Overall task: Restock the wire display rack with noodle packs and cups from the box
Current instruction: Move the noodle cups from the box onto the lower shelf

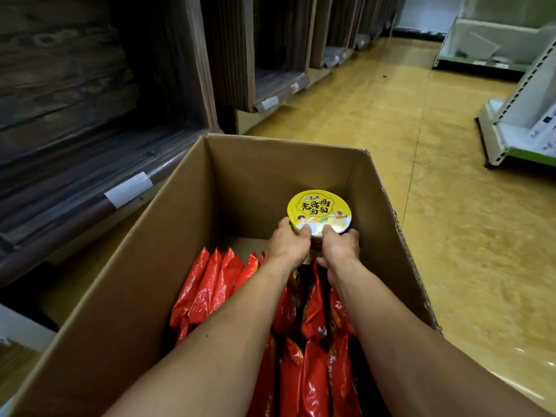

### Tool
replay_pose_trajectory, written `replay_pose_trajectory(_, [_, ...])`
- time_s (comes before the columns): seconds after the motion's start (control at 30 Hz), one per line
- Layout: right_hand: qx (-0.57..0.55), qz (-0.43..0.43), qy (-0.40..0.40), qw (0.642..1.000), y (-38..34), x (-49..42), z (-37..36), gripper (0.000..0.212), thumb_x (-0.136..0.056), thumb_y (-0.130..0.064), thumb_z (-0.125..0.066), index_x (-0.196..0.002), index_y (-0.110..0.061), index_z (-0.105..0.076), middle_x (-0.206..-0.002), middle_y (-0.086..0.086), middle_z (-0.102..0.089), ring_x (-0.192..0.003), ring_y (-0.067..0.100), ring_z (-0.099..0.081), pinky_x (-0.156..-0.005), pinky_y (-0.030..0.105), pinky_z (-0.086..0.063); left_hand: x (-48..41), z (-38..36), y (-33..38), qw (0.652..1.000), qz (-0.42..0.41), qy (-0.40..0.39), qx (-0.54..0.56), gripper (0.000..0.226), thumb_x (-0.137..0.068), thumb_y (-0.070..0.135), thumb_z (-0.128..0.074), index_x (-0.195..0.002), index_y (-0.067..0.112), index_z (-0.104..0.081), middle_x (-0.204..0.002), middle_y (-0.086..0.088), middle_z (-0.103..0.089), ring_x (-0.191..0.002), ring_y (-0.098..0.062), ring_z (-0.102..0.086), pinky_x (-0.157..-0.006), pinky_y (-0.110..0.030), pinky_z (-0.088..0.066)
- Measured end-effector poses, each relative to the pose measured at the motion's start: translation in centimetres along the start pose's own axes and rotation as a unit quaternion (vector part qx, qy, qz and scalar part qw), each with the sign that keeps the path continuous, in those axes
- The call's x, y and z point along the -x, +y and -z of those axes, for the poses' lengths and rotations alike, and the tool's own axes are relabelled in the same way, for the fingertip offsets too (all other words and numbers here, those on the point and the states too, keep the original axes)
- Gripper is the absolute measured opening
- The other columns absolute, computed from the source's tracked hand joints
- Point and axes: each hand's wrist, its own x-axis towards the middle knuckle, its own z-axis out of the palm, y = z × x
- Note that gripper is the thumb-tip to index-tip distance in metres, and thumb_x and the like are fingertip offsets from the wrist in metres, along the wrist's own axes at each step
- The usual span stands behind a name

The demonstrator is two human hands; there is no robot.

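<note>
Toward the far end of the box [168, 236], at about 12 o'clock from the person, a yellow-lidded noodle cup [319, 212] stands upright between both hands. The left hand [290, 245] curls round its left side with the thumb on the lid's near edge. The right hand [340, 246] grips the right side in the same way. The hands hide the cup's base, so I cannot tell whether it rests on the box bottom or is already lifted. At 6 o'clock of the cup, red noodle packs [210, 284] stand on edge in rows and fill the near half of the box. A bare patch of cardboard shows at about 8 o'clock of the cup. Outside the box, dark wooden shelves [90, 164] run along 9 to 11 o'clock. The yellow floor [451, 221] spreads from 1 to 4 o'clock, with white shelving [517, 127] at 2 o'clock. No wire rack is in view. The step in hand looks like taking one cup out of the box. The next move would call for a level, straight lift clear of the tall walls, and then a turn to find the rack.
</note>
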Motion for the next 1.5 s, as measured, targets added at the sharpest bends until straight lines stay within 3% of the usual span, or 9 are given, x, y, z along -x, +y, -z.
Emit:
replay_pose_trajectory(0.3, [-0.015,0.018,-0.025,0.999,0.0,0.3,0.3,0.072,-0.09,-0.025,-0.065,-0.154,-0.027,-0.032,-0.14,0.009,-0.057,-0.125,0.033,-0.057,-0.106,0.04,-0.046,-1.7,-1.7,-0.7,0.997,0.025,-0.018,0.072,0.063,-0.081,0.045,-0.055,-0.141,0.031,-0.047,-0.134,-0.003,-0.062,-0.124,-0.029,-0.058,-0.107,-0.042,-0.046])
replay_pose_trajectory(0.53, [-0.057,0.008,-0.022,0.998,-0.3,1.6,0.7,0.066,-0.091,-0.019,-0.062,-0.151,-0.023,-0.036,-0.136,0.009,-0.06,-0.108,0.031,-0.06,-0.079,0.025,-0.047,-0.6,-0.9,-1.6,0.996,0.026,-0.037,0.081,0.062,-0.092,0.038,-0.058,-0.149,0.039,-0.035,-0.136,-0.004,-0.061,-0.12,-0.029,-0.061,-0.107,-0.042,-0.047])
replay_pose_trajectory(0.73, [0.012,0.026,-0.019,0.999,-0.8,2.8,0.6,0.052,-0.093,-0.028,-0.061,-0.136,-0.006,-0.042,-0.132,0.018,-0.059,-0.117,0.037,-0.058,-0.089,0.035,-0.043,0.7,1.9,-1.4,0.997,0.025,-0.01,0.077,0.068,-0.098,0.045,-0.053,-0.158,0.038,-0.021,-0.15,-0.002,-0.049,-0.135,-0.028,-0.048,-0.115,-0.041,-0.037])
replay_pose_trajectory(0.93, [0.063,0.054,-0.029,0.996,-2.5,5.5,0.7,0.068,-0.096,-0.033,-0.058,-0.144,0.003,-0.027,-0.134,0.023,-0.055,-0.124,0.042,-0.054,-0.097,0.04,-0.042,2.5,4.5,-0.7,0.995,0.002,0.023,0.099,0.071,-0.095,0.048,-0.058,-0.156,0.041,-0.022,-0.15,-0.005,-0.045,-0.135,-0.028,-0.048,-0.115,-0.041,-0.037])
replay_pose_trajectory(1.1, [0.066,0.109,-0.057,0.99,-3.1,8.0,0.7,0.056,-0.094,-0.039,-0.058,-0.138,-0.009,-0.04,-0.121,0.013,-0.062,-0.108,0.035,-0.059,-0.087,0.036,-0.045,4.1,7.2,0.3,0.995,-0.008,0.037,0.09,0.073,-0.096,0.05,-0.058,-0.158,0.043,-0.018,-0.152,-0.009,-0.03,-0.137,-0.031,-0.044,-0.115,-0.034,-0.034])
replay_pose_trajectory(1.2, [0.054,0.145,-0.077,0.985,-3.7,9.7,0.5,0.061,-0.088,-0.049,-0.058,-0.141,-0.02,-0.046,-0.123,0.005,-0.064,-0.115,0.033,-0.059,-0.1,0.044,-0.048,5.1,8.6,0.6,0.994,-0.013,0.045,0.103,0.073,-0.096,0.054,-0.056,-0.157,0.047,-0.015,-0.153,-0.009,-0.029,-0.135,-0.032,-0.046,-0.114,-0.035,-0.033])
replay_pose_trajectory(1.33, [0.04,0.172,-0.119,0.977,-4.5,12.1,-0.1,0.08,-0.069,-0.064,-0.056,-0.14,-0.03,-0.043,-0.123,0.001,-0.062,-0.112,0.029,-0.06,-0.1,0.053,-0.05,6.7,11.2,0.6,0.991,-0.025,0.058,0.119,0.075,-0.093,0.063,-0.053,-0.156,0.05,-0.014,-0.154,-0.01,-0.031,-0.134,-0.032,-0.047,-0.116,-0.042,-0.036])
replay_pose_trajectory(1.4, [0.037,0.175,-0.143,0.973,-4.7,12.7,-0.5,0.089,-0.061,-0.071,-0.055,-0.14,-0.034,-0.039,-0.123,0.0,-0.061,-0.113,0.028,-0.061,-0.101,0.053,-0.05,7.5,12.6,0.5,0.99,-0.033,0.062,0.121,0.074,-0.095,0.061,-0.053,-0.157,0.049,-0.013,-0.154,-0.01,-0.028,-0.137,-0.032,-0.043,-0.115,-0.036,-0.034])
replay_pose_trajectory(1.5, [0.043,0.179,-0.17,0.968,-5.3,14.2,-1.0,0.088,-0.06,-0.073,-0.055,-0.138,-0.037,-0.034,-0.122,0.001,-0.061,-0.111,0.028,-0.062,-0.1,0.053,-0.05,8.4,14.3,0.4,0.987,-0.041,0.078,0.136,0.074,-0.095,0.059,-0.055,-0.157,0.049,-0.015,-0.153,-0.012,-0.027,-0.138,-0.033,-0.04,-0.111,-0.036,-0.033])
